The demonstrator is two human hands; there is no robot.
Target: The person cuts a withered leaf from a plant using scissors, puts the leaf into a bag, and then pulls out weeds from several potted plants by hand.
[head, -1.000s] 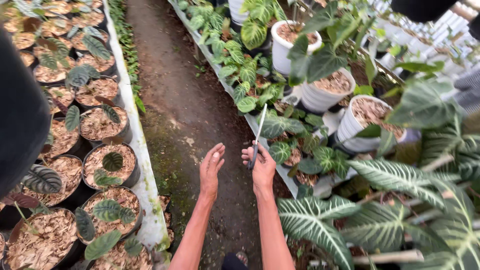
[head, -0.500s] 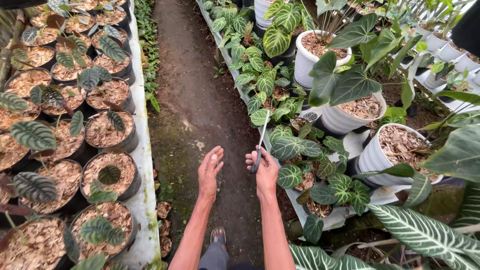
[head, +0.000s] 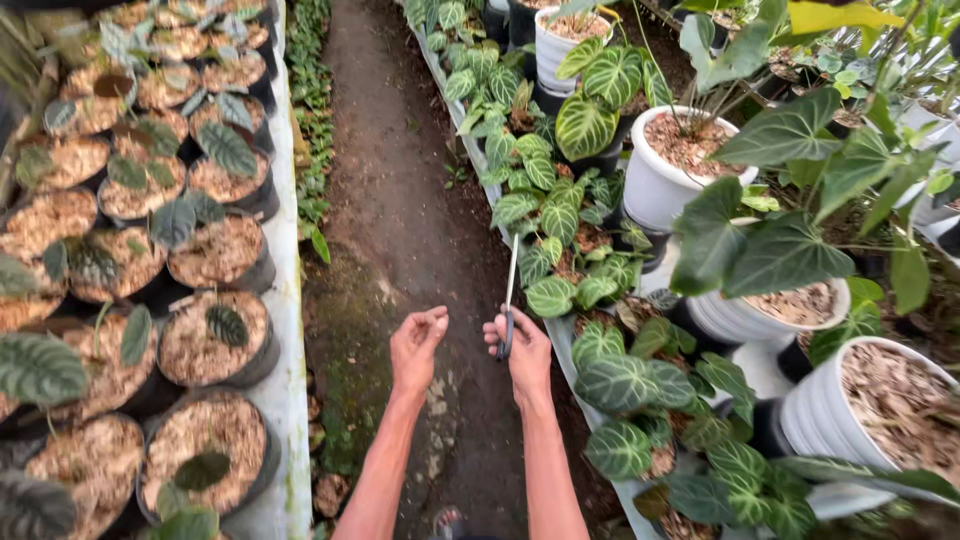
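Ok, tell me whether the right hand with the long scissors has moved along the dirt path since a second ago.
Yes: the right hand holding scissors has gone forward along the dirt path, passing the white pots.

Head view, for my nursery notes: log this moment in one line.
right hand: holds scissors | left hand: empty, open | dirt path between potted plants

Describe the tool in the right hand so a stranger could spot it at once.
Follow the bare dirt path between the two rows of potted plants down to the two outstretched arms. The right hand grips slim scissors with dark handles, their long pale blades pointing up the path. The left hand beside it holds nothing.
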